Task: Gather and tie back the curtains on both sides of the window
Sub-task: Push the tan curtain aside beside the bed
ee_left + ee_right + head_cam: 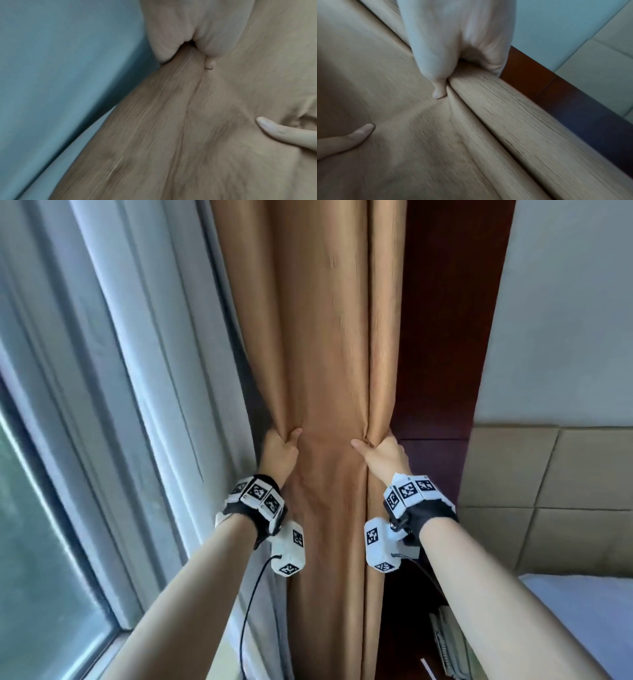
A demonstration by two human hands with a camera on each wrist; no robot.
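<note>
A tan curtain (322, 337) hangs in long folds between the window and a dark wooden panel. My left hand (281, 448) grips its left fold, thumb in front and fingers behind the cloth. My right hand (380, 450) grips the right fold the same way. A flat stretch of cloth spans between the two hands. In the left wrist view the left hand (193, 44) pinches the tan curtain (171, 128), and the right hand's thumb (283, 134) shows at the right. In the right wrist view the right hand (458, 58) pinches a thick fold (505, 108). No tie-back is visible.
A sheer white-grey curtain (147, 354) hangs left of the tan one, before the window frame (68, 525). The dark wooden panel (445, 337) stands right of it, then a padded headboard (548, 491) and a bed corner (582, 604). A cable (251, 604) hangs from my left wrist.
</note>
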